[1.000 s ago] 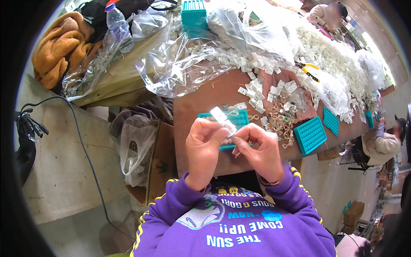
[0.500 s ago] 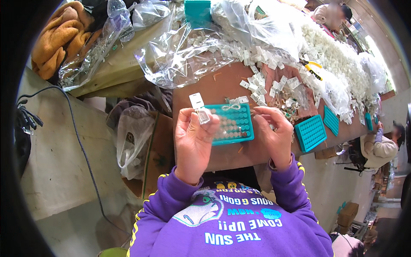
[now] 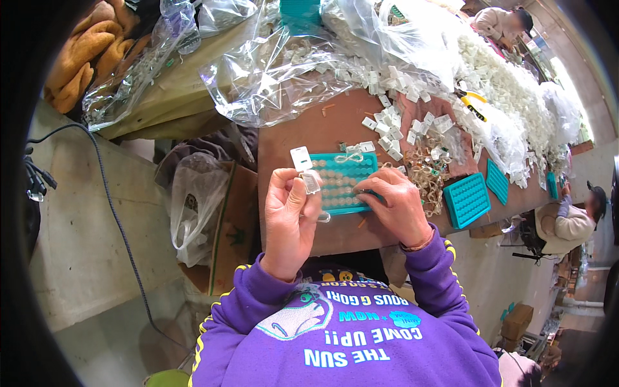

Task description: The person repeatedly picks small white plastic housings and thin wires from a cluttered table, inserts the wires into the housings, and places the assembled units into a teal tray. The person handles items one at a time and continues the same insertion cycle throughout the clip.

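My left hand (image 3: pixel 288 219) pinches a small clear plastic case (image 3: pixel 311 181) between thumb and fingers. Its white flap (image 3: pixel 300 158) stands up, raised. Just to the right, my right hand (image 3: pixel 398 200) reaches over the teal tray (image 3: pixel 371 169), thumb and fingertips pressed together above its cups. Whatever is between those fingertips is too small to make out. Rows of small round pieces (image 3: pixel 345 190) sit in the tray. A loop of white cord (image 3: pixel 349 157) lies across its far edge, and a pale loop (image 3: pixel 324 218) shows beside the left hand.
Beyond the tray lie loose white cases (image 3: pixel 389 131), a heap of tangled cords (image 3: pixel 422 180) and yellow-handled pliers (image 3: pixel 474 103). Two more teal trays (image 3: pixel 467 200) rest at the right. Clear plastic bags (image 3: pixel 264 84) cover the far left. A person (image 3: pixel 570 222) sits farther right.
My right hand has moved left from beside the tray to over its cups, fingertips now together. The left hand still holds the case, with a pale loop now showing beside it.
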